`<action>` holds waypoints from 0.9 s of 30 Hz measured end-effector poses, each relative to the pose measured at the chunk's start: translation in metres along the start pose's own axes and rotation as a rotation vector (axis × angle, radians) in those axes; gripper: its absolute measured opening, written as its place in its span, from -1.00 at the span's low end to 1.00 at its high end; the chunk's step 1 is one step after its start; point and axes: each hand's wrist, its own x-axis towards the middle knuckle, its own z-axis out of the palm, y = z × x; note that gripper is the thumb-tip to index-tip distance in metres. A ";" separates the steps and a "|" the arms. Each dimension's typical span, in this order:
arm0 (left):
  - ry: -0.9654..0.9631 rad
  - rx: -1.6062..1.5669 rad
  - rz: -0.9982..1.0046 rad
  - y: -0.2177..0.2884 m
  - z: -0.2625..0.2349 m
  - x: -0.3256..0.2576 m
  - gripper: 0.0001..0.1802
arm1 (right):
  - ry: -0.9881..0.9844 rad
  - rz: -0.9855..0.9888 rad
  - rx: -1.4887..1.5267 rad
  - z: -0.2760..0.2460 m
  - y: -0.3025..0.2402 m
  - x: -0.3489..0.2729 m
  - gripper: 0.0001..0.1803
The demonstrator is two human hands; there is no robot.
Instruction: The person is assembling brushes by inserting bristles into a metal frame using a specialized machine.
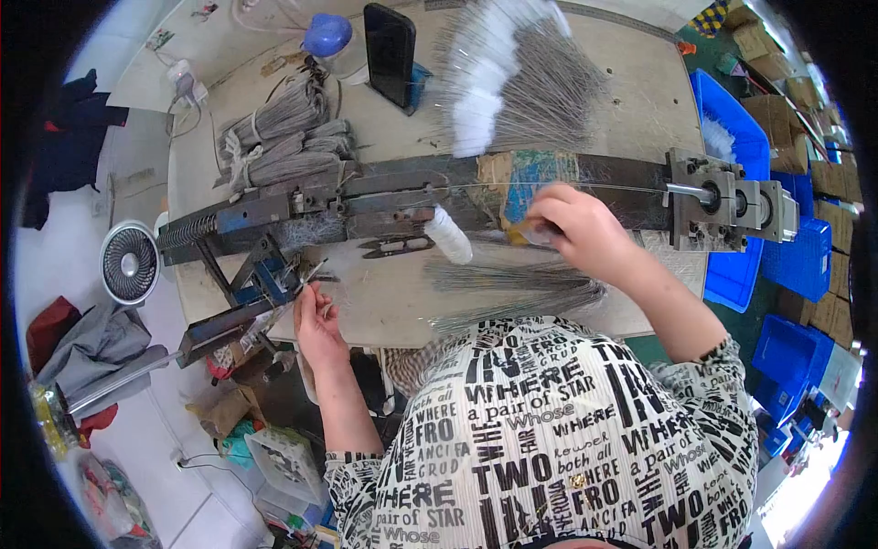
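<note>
A thin metal wire (604, 187) runs above the long dark bench rail (631, 174), from a clamp (320, 197) on the left to a metal chuck (692, 192) on the right. Just below the wire, my right hand (578, 229) is closed, its fingers curled by a yellowish piece (526, 232); what they grip is hidden. Lower left, my left hand (317, 322) has its fingers pinched beside a blue metal lever mechanism (265, 282), at a small slim metal piece I cannot make out. Between the hands, a white bristle roll (449, 236) hangs at the rail's near edge.
Behind the rail lie tied grey wire bundles (293, 137), white-bristled wire brushes (485, 82) and a standing phone (390, 55). Loose wires (521, 285) lie near my body. A small fan (129, 263) stands left; a blue bin (745, 156) stands right.
</note>
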 end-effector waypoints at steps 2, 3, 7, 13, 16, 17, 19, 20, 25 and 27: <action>-0.008 -0.083 -0.094 -0.003 0.005 -0.001 -0.71 | -0.088 -0.044 0.291 -0.023 -0.010 -0.012 -0.81; -0.095 -0.073 -0.129 -0.007 0.034 -0.032 -0.76 | -0.081 -0.091 0.279 -0.050 -0.002 -0.020 -0.80; -0.898 0.277 -0.057 0.023 0.167 -0.076 -0.83 | 0.158 0.160 0.380 -0.103 -0.013 -0.023 -0.67; -1.085 0.206 -0.263 -0.024 0.280 -0.097 -0.76 | 0.187 -0.008 0.604 -0.092 -0.033 0.010 -0.71; -0.823 -0.053 -0.266 -0.023 0.259 -0.101 -0.74 | 0.091 -0.148 0.633 -0.084 -0.027 0.019 -0.74; -0.819 -0.048 -0.269 -0.023 0.251 -0.098 -0.74 | 0.090 -0.146 0.639 -0.080 -0.021 0.027 -0.74; -0.655 -0.153 -0.217 -0.016 0.236 -0.099 -0.72 | 0.053 -0.063 0.418 -0.072 -0.017 0.040 -0.76; -0.674 -0.167 -0.215 -0.014 0.230 -0.096 -0.72 | 0.088 -0.018 0.360 -0.063 -0.016 0.045 -0.75; -0.600 -0.217 -0.334 -0.006 0.220 -0.092 -0.72 | -0.037 -0.231 0.150 -0.053 -0.028 0.063 -0.73; -0.716 -0.189 -0.368 -0.004 0.215 -0.087 -0.69 | -0.005 -0.153 0.153 -0.053 -0.032 0.060 -0.76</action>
